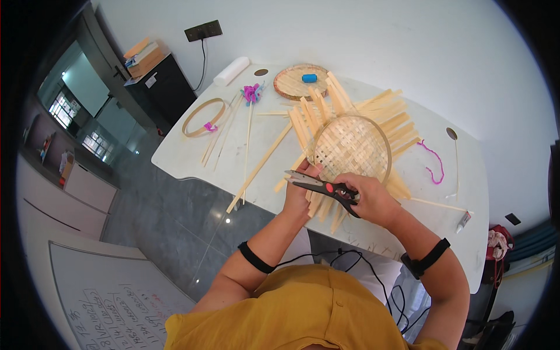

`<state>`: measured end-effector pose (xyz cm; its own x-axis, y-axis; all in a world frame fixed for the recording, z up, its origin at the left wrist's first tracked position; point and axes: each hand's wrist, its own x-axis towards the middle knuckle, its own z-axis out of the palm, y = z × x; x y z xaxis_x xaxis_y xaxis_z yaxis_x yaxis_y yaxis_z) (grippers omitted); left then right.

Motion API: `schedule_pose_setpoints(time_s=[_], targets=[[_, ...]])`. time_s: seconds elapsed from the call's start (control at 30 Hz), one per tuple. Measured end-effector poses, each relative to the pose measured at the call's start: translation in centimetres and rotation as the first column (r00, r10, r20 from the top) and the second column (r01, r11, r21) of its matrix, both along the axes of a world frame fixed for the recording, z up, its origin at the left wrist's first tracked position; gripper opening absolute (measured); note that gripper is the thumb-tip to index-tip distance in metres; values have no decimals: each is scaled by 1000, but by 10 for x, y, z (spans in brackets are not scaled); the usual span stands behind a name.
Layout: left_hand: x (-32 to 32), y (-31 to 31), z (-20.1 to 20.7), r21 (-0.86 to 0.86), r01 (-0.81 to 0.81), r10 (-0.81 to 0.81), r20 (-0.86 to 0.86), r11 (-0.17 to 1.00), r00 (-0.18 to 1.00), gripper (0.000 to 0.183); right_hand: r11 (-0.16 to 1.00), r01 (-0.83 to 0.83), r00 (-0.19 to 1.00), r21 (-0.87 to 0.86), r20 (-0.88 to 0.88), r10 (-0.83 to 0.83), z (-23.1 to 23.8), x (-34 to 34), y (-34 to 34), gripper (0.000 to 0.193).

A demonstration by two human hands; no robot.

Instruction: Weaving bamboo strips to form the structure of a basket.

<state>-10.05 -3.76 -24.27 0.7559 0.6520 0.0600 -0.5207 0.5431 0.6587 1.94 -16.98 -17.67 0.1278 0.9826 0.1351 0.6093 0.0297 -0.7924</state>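
My right hand point(373, 198) is closed round the handles of a pair of scissors point(319, 185) with black grips and a red pivot. The blades are parted and point left, in front of my left hand point(298, 191). That hand is closed on the near left edge of a woven bamboo piece point(348, 149). A thin round hoop point(389, 153) surrounds the weave, and long loose strip ends point(338, 96) fan out beyond it. The scissors partly hide my left fingers, so whether the blades touch a strip I cannot tell.
On the white table point(192, 157) lie a bamboo ring point(185, 125), thin sticks, a purple pipe-cleaner flower point(252, 93) and a curled magenta pipe cleaner point(434, 160). A round woven tray point(286, 86) holds a blue spool point(309, 78). A small tube point(464, 221) lies near the right edge. Black cables point(379, 274) hang below.
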Motion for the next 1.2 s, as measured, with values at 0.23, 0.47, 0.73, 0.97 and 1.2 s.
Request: schedule_pose_setpoints(time_s=[0.23, 0.47, 0.73, 0.97, 1.2], targets=[[-6, 3, -3, -251, 0, 1, 2, 968, 1000, 31, 963, 116, 987, 244, 80, -140, 23, -5, -12, 47], [-10, 4, 5, -232, 43, -32, 51, 972, 998, 34, 708, 275, 913, 651, 53, -404, 76, 5, -57, 52], [-43, 29, 6, -201, 90, -63, 133, 975, 989, 43, 592, 598, 738, 540, -82, -670, 37, 55, -97, 38], [-62, 37, 10, -210, 158, -93, 290, 965, 953, 55, 697, 627, 721, 348, 79, -688, -15, 54, -89, 36], [-66, 39, 9, -268, 130, -42, 310, 954, 950, 52, 872, 416, 857, 260, 208, -471, -12, 52, -84, 67]])
